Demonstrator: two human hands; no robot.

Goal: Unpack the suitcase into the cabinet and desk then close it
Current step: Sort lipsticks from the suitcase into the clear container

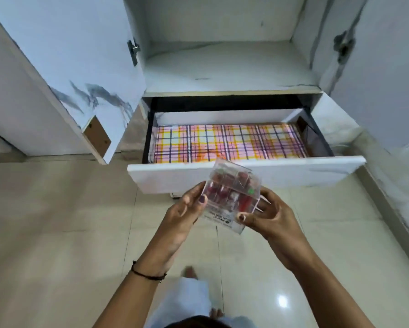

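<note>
Hands: left hand [187,207], right hand [267,214] both gripped the box [231,192].
Drawer [175,176]: sat open just beyond them, liner [229,143] only.
To do: box wasn't stowed yet; suitcase unseen.

At twelve o'clock the open drawer [293,171] carries a plaid liner [227,143] (pink, yellow, purple) flat on its bottom, under the cabinet shelf [222,72]. At six o'clock a bare foot [190,272] stands on the glossy tiled floor [56,221].

I can't ID the blurred red bits [220,191] in the clear box [233,183], its label print [223,220] is too small to read, & the right hand [269,217] has most fingers hidden behind it.
</note>
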